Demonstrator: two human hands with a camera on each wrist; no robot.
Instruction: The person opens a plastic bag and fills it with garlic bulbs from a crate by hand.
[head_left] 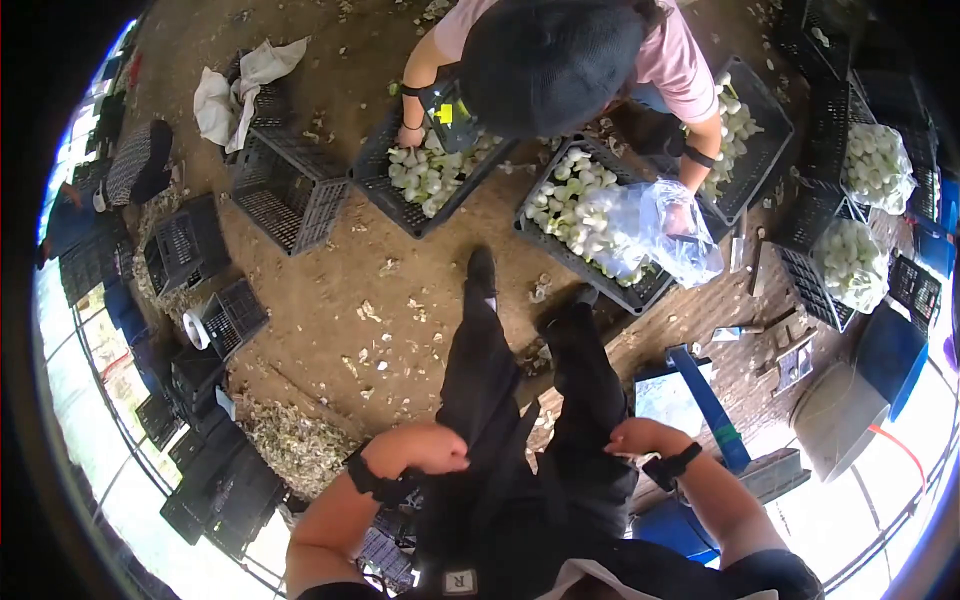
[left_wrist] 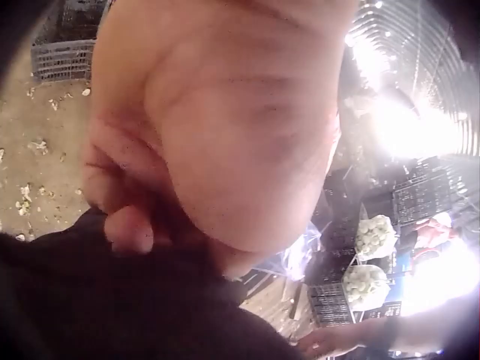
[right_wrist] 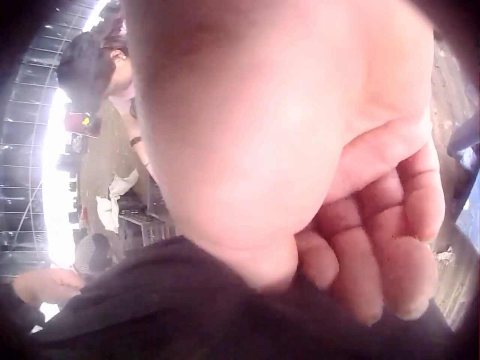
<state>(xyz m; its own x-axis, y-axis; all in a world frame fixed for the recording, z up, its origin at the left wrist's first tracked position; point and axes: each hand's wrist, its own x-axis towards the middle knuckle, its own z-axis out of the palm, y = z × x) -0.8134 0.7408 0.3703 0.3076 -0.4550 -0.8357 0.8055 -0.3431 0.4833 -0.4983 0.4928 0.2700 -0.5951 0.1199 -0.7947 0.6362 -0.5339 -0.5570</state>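
My left hand (head_left: 425,447) is by the left thigh of the black trousers (head_left: 480,380), its fingers loosely curled. The left wrist view shows the same hand (left_wrist: 232,142) close up, fingertips partly hidden near the dark cloth (left_wrist: 127,300); no object shows in it. Beside the other thigh is my right hand (head_left: 648,437). In the right wrist view this hand (right_wrist: 300,142) has its fingers loosely bent against or just above the dark cloth (right_wrist: 172,300), with nothing visible in them. Whether either hand touches the cloth firmly, I cannot tell.
A person in a dark cap (head_left: 550,65) bends over crates of white bulbs (head_left: 575,200), one hand at a clear plastic bag (head_left: 665,225). Empty black crates (head_left: 290,190) stand left. Bagged bulbs (head_left: 850,262), a blue bar (head_left: 710,410) and a bucket (head_left: 840,415) are right.
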